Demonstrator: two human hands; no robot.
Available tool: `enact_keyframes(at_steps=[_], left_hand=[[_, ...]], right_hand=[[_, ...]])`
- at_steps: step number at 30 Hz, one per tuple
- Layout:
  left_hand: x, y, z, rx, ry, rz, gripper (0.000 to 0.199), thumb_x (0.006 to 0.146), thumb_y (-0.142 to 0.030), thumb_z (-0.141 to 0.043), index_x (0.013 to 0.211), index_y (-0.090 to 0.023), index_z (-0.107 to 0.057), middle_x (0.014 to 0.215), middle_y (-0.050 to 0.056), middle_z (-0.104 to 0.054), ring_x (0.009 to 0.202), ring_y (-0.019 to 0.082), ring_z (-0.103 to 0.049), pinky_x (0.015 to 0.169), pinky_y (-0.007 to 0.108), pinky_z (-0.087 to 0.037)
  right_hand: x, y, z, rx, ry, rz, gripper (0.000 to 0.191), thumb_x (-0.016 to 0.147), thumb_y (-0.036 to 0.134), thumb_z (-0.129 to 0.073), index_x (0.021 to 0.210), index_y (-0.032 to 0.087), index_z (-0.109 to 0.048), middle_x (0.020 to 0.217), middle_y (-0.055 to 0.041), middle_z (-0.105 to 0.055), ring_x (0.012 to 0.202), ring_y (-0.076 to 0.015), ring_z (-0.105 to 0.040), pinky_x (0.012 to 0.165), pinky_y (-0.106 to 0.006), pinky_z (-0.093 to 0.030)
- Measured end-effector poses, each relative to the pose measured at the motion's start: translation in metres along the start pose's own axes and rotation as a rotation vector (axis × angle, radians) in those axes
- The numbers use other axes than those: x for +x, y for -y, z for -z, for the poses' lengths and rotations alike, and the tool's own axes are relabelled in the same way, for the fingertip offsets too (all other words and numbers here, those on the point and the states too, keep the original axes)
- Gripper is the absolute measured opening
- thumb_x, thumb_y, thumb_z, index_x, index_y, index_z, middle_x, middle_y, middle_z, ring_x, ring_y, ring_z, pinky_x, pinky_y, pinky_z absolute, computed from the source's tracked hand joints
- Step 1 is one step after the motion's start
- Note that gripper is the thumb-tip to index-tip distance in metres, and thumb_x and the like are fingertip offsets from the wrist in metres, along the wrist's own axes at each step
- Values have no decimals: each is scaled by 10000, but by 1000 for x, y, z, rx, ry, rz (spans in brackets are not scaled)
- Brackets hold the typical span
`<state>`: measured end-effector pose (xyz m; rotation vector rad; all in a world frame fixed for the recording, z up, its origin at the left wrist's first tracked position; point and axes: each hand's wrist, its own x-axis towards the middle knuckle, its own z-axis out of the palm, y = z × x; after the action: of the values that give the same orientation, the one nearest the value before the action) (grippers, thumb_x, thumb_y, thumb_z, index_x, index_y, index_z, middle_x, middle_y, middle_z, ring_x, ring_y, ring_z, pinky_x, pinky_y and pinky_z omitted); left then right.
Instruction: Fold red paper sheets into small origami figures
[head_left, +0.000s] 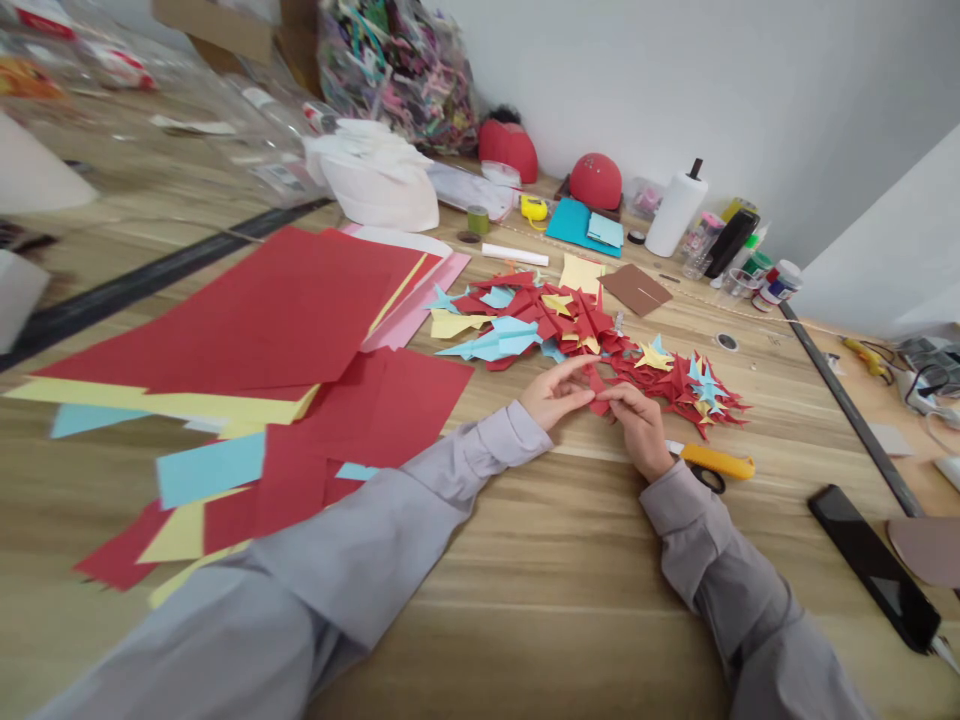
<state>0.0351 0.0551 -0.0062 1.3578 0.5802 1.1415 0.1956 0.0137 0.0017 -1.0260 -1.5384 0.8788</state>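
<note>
My left hand (pixel 553 392) and my right hand (pixel 637 430) meet above the wooden tabletop (pixel 480 560), pinching a small folded red paper piece (pixel 598 390) between them. Just beyond my fingers lies a heap of folded paper shapes (pixel 679 388), mostly red, with some yellow and pale blue. Loose sheets of red, yellow and pale blue paper (pixel 225 320) spread out to the left, beneath and beyond my left forearm. Close to my right wrist lies an orange utility knife (pixel 718 460).
Black-handled scissors (pixel 709 479) lie partly under the knife. On the right are a black phone (pixel 874 565) and a long metal ruler (pixel 847 420). Along the back wall stand a paper towel roll (pixel 675 215), red domed objects (pixel 585 182), a teal folder (pixel 581 228) and assorted bottles.
</note>
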Motion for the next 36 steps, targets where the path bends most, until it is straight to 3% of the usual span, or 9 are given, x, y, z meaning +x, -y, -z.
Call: enact_keyframes(at_steps=[3,6,11,17,22,25,29,36], left_hand=[[0,-3,0,-20,31,43,621,676,-316,-709,1250,-176,-518,976,66,-629,758,131,-594,696,252,-498],[-2,-8,1,55,91,73,578,693,-324,-695,1230,-168,-551,837,36,-669,651,110,-585,636,233,-487],[-2,-12,4,119,138,126,370,671,-365,-707,956,-129,-713,781,64,-713,637,133,-615,640,244,-506],[1,-2,4,24,3,179,373,585,-392,-765,832,-114,-731,655,61,-702,534,132,-617,587,260,-532],[4,0,5,-82,-86,257,496,526,-361,-805,933,-94,-704,623,51,-698,556,153,-641,662,323,-554],[4,0,6,-105,-85,288,550,483,-332,-830,954,-83,-694,632,53,-702,560,154,-646,687,332,-554],[5,0,5,-127,-88,299,548,478,-331,-831,946,-80,-694,610,49,-695,550,150,-644,673,323,-559],[5,3,4,-116,-88,272,518,500,-337,-819,932,-81,-694,613,50,-698,555,155,-650,654,320,-566]], right_hand=[[0,4,1,56,1,-41,172,800,214,-506,767,214,-674,725,-2,-535,607,-113,-480,573,-260,-379],[1,6,1,96,15,-99,157,758,191,-522,719,208,-673,683,6,-537,584,-111,-475,565,-258,-375],[2,5,2,99,34,-177,152,714,180,-528,646,194,-663,604,12,-553,574,-116,-470,566,-255,-375],[2,0,1,145,-59,-204,140,738,249,-565,756,203,-696,596,18,-569,553,-109,-481,536,-244,-387],[0,2,-1,129,-29,-193,276,735,304,-621,997,231,-667,691,6,-609,606,-122,-531,548,-252,-427],[0,4,-3,108,-13,-176,283,688,322,-678,954,227,-660,805,-19,-644,691,-147,-578,604,-277,-477],[1,4,-6,130,-11,-138,195,679,319,-698,835,211,-654,811,-28,-659,739,-166,-615,710,-321,-503],[2,3,-6,78,-23,-131,130,718,324,-665,769,206,-646,714,2,-624,611,-121,-564,599,-270,-481]])
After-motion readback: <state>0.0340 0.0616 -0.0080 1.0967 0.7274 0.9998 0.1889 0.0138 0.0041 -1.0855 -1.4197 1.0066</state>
